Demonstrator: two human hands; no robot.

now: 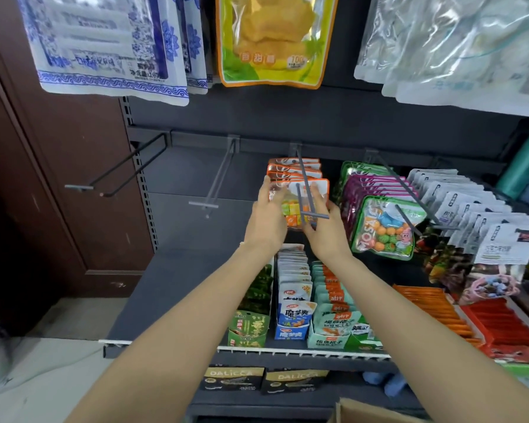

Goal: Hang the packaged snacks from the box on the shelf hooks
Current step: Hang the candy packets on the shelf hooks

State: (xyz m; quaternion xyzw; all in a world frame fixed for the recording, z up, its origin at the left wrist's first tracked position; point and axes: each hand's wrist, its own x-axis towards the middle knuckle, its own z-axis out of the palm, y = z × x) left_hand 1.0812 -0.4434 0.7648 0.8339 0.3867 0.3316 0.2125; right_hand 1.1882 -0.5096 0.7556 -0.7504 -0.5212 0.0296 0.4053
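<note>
An orange-edged snack packet (300, 206) is grasped between both hands: the left hand (268, 216) is pressed flat against its left edge with fingers stretched upward, and the right hand (326, 227) is closed on its right edge and lower corner. The packet is held at the near end of a grey double-wire shelf hook (306, 193), whose wires run across the packet's face and whose crossbar lies just in front of it; whether the packet's hole is already threaded on the wires cannot be told. Farther along the same hook, a row of matching orange packets (293, 169) is hung. To the left, an empty grey hook (217, 178) and an empty black hook (126, 166) are seen projecting from the dark back panel. To the right, green and purple candy packets (385, 221) are hung on the next hook, and a row of white packets (477, 215) beyond them. On the shelf (165, 285) below the arms, display boxes of green, blue-and-white and teal snacks (293, 312) are lined up, with orange and red sticks (471, 319) to the right. Above, blue-patterned white bags (104, 47), a yellow bag (272, 41) and clear bags (455, 47) are hung. The corner of a cardboard box (370, 412) is visible at the near edge.
</note>
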